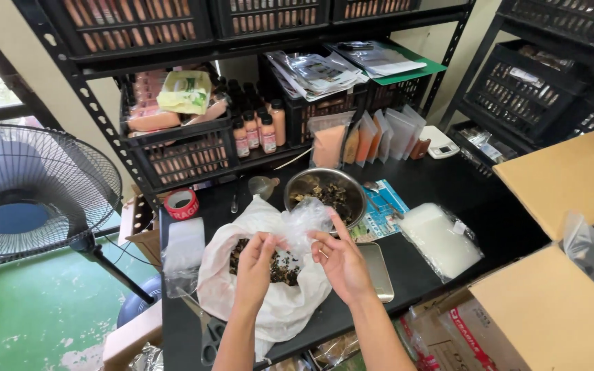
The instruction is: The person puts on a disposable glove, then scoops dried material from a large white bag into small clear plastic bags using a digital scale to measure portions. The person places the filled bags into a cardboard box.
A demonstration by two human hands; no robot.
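Both hands pinch a small clear plastic bag (304,221): the left hand (259,255) and right hand (342,260) each grip one side of its mouth, above the white sack (269,302) of dark dried pieces on the black tabletop (448,185). To do this well, I'd judge, draw the two edges evenly apart and keep the mouth over the sack, near the steel bowl (326,192).

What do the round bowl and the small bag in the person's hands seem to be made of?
The bowl looks like polished metal, likely steel: its rim is silvery and glints. The small bag, held by the left hand and right hand, looks like thin clear plastic film: see-through, crinkled, with shiny creases.
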